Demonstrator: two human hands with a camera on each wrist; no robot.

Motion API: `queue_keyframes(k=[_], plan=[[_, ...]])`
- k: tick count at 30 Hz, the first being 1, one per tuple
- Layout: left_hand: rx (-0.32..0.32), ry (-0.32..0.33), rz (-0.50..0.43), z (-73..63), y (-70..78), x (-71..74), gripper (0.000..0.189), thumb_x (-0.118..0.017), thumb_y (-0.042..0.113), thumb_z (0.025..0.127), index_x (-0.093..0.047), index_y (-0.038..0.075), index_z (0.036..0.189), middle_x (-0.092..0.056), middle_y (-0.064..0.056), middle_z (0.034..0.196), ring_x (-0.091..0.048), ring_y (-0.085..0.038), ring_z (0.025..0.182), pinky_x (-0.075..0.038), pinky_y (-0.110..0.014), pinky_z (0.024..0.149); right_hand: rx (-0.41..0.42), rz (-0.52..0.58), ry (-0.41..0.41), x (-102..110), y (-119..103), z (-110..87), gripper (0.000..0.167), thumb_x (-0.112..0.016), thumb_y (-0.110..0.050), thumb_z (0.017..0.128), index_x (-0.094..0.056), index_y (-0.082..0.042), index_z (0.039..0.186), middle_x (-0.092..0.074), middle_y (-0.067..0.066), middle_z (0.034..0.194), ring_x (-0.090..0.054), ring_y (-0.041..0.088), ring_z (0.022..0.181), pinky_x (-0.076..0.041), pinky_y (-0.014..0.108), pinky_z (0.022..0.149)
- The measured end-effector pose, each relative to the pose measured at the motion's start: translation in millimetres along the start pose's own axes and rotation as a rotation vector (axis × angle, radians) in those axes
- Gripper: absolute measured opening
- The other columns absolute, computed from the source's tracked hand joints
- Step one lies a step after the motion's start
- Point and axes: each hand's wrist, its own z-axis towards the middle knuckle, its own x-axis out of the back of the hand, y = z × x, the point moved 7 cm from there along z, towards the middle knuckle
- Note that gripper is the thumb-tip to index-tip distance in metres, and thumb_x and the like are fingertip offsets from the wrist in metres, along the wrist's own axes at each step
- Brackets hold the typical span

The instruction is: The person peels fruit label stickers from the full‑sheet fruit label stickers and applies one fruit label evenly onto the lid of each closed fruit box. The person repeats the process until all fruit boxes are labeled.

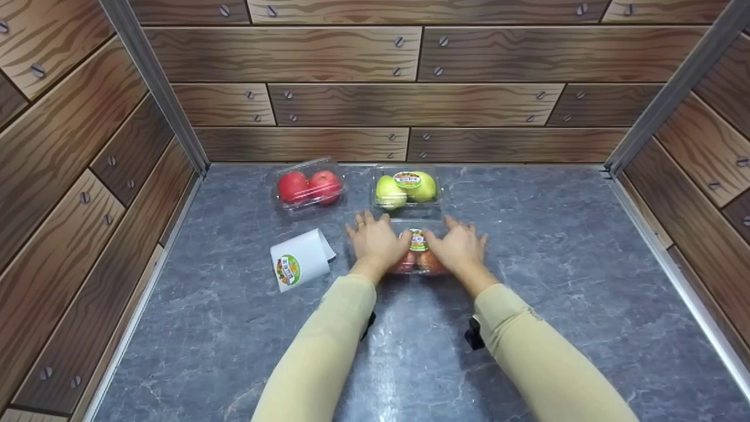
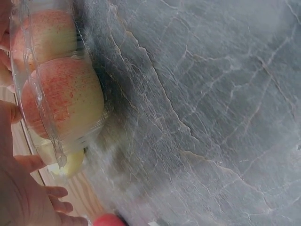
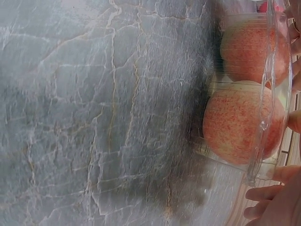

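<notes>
A clear plastic clamshell box (image 1: 417,271) stands on the table before me with reddish peaches (image 2: 63,96) inside. An oval fruit label (image 1: 418,240) lies on its lid. My left hand (image 1: 377,240) rests on the lid's left side, its thumb by the label and its fingers spread forward. On the other side my right hand (image 1: 460,246) lies likewise, thumb at the label's right edge. Both wrist views show fingers fairly straight along the box rim, and peaches (image 3: 244,122) under the plastic. The palms hide part of the lid.
Behind the hands stands a box of yellow-green fruit (image 1: 389,190) with a label (image 1: 407,179) on it. To its left is a box of red fruit (image 1: 309,187) without a visible label. A curled white sheet (image 1: 310,252) bearing an oval label (image 1: 287,269) lies left of my left hand.
</notes>
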Motion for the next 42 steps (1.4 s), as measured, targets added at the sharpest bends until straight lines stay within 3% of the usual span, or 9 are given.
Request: queue_keyframes(k=[13, 19, 28, 42], plan=[[0.008, -0.027, -0.027, 0.0, -2.4, -0.1, 0.069, -0.054, 0.060, 0.100, -0.057, 0.017, 0.155, -0.038, -0.027, 0.165, -0.029, -0.048, 0.155, -0.019, -0.069, 0.124, 0.004, 0.027, 0.014, -0.5, 2.1, -1.1, 0.072, -0.056, -0.049, 0.103, -0.048, -0.004, 0.158, -0.045, 0.031, 0.158, -0.029, 0.056, 0.152, -0.009, 0.076, 0.121], [0.001, -0.042, -0.051, -1.4, -4.1, -1.8, 0.072, -0.052, 0.062, 0.101, -0.054, 0.017, 0.157, -0.035, -0.027, 0.166, -0.025, -0.049, 0.157, -0.017, -0.070, 0.124, 0.011, 0.034, -0.008, -2.1, 3.4, -2.0, 0.080, -0.053, -0.058, 0.103, -0.044, -0.003, 0.160, -0.045, 0.029, 0.158, -0.026, 0.056, 0.153, -0.009, 0.077, 0.121], [-0.013, -0.062, -0.088, -3.0, -7.6, -5.2, 0.077, -0.053, 0.063, 0.097, -0.053, 0.017, 0.158, -0.036, -0.028, 0.165, -0.027, -0.046, 0.157, -0.022, -0.069, 0.123, 0.027, 0.041, -0.032, -3.6, 5.7, -6.2, 0.088, -0.055, -0.064, 0.100, -0.039, -0.004, 0.163, -0.045, 0.026, 0.159, -0.025, 0.058, 0.152, -0.008, 0.079, 0.120], [-0.025, -0.047, -0.070, -4.8, -7.7, -3.3, 0.079, -0.052, 0.065, 0.096, -0.052, 0.018, 0.159, -0.036, -0.029, 0.165, -0.028, -0.047, 0.156, -0.024, -0.071, 0.122, 0.033, 0.043, -0.039, -2.8, 4.5, -6.0, 0.094, -0.057, -0.069, 0.097, -0.039, -0.004, 0.163, -0.044, 0.027, 0.159, -0.026, 0.060, 0.151, -0.008, 0.079, 0.120]])
